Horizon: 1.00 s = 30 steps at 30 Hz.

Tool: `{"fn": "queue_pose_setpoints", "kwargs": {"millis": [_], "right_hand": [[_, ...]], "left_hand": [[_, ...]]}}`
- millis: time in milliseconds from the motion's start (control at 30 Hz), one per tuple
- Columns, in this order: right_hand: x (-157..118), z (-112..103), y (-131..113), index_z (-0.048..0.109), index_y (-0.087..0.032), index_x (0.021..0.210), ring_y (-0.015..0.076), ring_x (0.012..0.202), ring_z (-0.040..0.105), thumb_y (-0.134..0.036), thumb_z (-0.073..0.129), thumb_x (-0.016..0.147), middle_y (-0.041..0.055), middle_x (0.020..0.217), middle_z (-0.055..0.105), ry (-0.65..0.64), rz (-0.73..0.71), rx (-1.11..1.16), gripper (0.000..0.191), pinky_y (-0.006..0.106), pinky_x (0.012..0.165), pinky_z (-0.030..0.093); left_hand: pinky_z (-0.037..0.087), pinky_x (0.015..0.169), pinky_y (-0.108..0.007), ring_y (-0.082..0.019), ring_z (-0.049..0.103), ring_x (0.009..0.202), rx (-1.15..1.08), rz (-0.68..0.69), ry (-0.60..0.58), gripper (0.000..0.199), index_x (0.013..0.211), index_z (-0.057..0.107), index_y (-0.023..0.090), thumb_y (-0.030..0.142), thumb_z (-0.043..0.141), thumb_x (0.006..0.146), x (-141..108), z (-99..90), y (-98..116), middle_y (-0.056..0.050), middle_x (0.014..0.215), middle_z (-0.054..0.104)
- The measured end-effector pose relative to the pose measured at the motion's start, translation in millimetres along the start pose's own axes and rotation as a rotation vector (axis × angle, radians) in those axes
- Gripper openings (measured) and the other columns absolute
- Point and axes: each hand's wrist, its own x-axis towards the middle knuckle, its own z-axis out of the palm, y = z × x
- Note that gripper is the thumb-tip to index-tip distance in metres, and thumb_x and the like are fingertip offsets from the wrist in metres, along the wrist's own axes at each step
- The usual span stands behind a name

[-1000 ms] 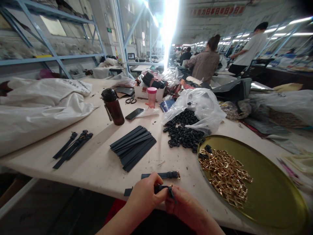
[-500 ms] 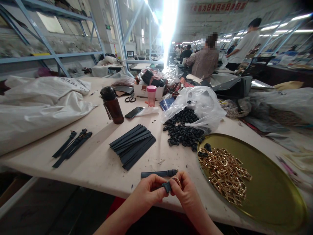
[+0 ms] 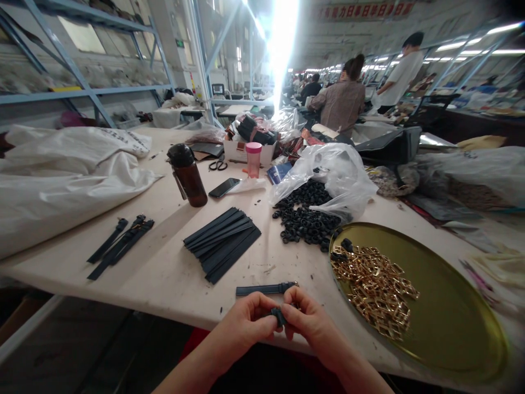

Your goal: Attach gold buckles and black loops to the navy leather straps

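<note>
At the table's front edge, my left hand (image 3: 251,322) and my right hand (image 3: 307,313) meet, fingers closed on one dark leather strap (image 3: 279,316). Only a short folded piece of it shows between the fingertips; the rest is hidden. A glint of gold metal by my right fingers is too covered to make out. Just beyond my hands lies a strap with a buckle (image 3: 266,288). Farther off is a fanned stack of plain dark strips (image 3: 223,243). Gold buckles (image 3: 377,290) lie heaped in a round gold tray (image 3: 459,328) to the right.
Small black loops (image 3: 307,219) spill from a clear plastic bag (image 3: 344,175). Several buckled straps (image 3: 123,243) lie at left. A brown bottle (image 3: 187,175), a phone (image 3: 224,187), scissors (image 3: 217,164) and a pink-lidded cup (image 3: 253,161) stand or lie behind. Co-workers are in the background.
My right hand has turned and its fingers have shifted on the strap, so the gold buckle seen there before is now mostly covered. My left hand keeps its hold.
</note>
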Motion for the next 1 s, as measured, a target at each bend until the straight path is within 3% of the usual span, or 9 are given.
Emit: {"fn": "queue_pose_setpoints", "kwargs": {"millis": [100, 167, 300, 400, 600, 833, 1000], "right_hand": [[1.7, -1.9, 4.5, 0.038, -0.020, 0.074, 0.0068, 0.046, 0.044, -0.042, 0.060, 0.074, -0.0044, 0.059, 0.055, -0.051, 0.090, 0.118, 0.030, 0.018, 0.046, 0.031], [3.1, -2.4, 7.9, 0.039, -0.021, 0.074, 0.0075, 0.046, 0.043, -0.043, 0.055, 0.076, -0.0042, 0.058, 0.054, -0.027, 0.073, 0.032, 0.028, 0.020, 0.046, 0.031], [5.1, -2.7, 13.1, 0.048, -0.020, 0.069, 0.0109, 0.051, 0.043, -0.034, 0.053, 0.078, -0.0034, 0.055, 0.049, 0.194, -0.203, -0.561, 0.017, 0.024, 0.051, 0.031], [4.9, -4.5, 14.5, 0.051, -0.020, 0.067, 0.0120, 0.054, 0.042, -0.027, 0.052, 0.077, -0.0023, 0.058, 0.051, 0.234, -0.302, -0.811, 0.012, 0.025, 0.052, 0.030], [-0.6, -8.5, 10.0, 0.050, -0.021, 0.077, 0.0111, 0.054, 0.042, -0.020, 0.054, 0.072, -0.0053, 0.058, 0.046, 0.101, -0.147, -0.670, 0.006, 0.023, 0.049, 0.031], [4.2, -8.4, 14.7, 0.048, -0.021, 0.073, 0.0121, 0.055, 0.042, -0.024, 0.054, 0.074, -0.0053, 0.058, 0.045, 0.198, -0.190, -0.612, 0.006, 0.024, 0.052, 0.032], [7.3, -4.2, 20.2, 0.047, -0.021, 0.073, 0.0135, 0.058, 0.045, -0.028, 0.051, 0.078, -0.0037, 0.061, 0.047, 0.236, -0.227, -0.663, 0.009, 0.025, 0.055, 0.033]], "left_hand": [[0.040, 0.062, -0.022, -0.011, 0.055, 0.066, -0.041, 0.003, -0.020, 0.016, 0.081, 0.056, 0.012, 0.023, 0.060, 0.070, -0.5, 0.4, 1.5, -0.002, 0.071, 0.063], [0.041, 0.063, -0.023, -0.011, 0.056, 0.066, -0.064, -0.010, -0.042, 0.018, 0.082, 0.056, 0.011, 0.025, 0.060, 0.070, 1.2, -1.5, -1.3, -0.001, 0.072, 0.063], [0.043, 0.062, -0.024, -0.010, 0.056, 0.060, -0.004, -0.046, -0.026, 0.019, 0.082, 0.056, 0.012, 0.023, 0.060, 0.068, 9.5, -8.2, -16.0, 0.001, 0.069, 0.062], [0.044, 0.061, -0.024, -0.011, 0.056, 0.058, 0.068, -0.053, -0.013, 0.017, 0.081, 0.057, 0.012, 0.020, 0.058, 0.066, 15.2, -11.8, -25.2, 0.001, 0.067, 0.062], [0.042, 0.057, -0.023, -0.013, 0.057, 0.060, 0.187, -0.101, 0.011, 0.019, 0.082, 0.057, 0.012, 0.020, 0.059, 0.064, 11.4, -9.8, -20.4, 0.001, 0.064, 0.062], [0.045, 0.064, -0.023, -0.012, 0.058, 0.068, 0.203, -0.040, -0.001, 0.019, 0.085, 0.058, 0.014, 0.017, 0.054, 0.067, 9.5, -4.3, -14.7, 0.000, 0.079, 0.064], [0.045, 0.064, -0.025, -0.013, 0.059, 0.064, 0.154, -0.054, 0.011, 0.021, 0.084, 0.057, 0.011, 0.020, 0.058, 0.066, 15.6, -11.0, -24.2, -0.001, 0.072, 0.063]]}}
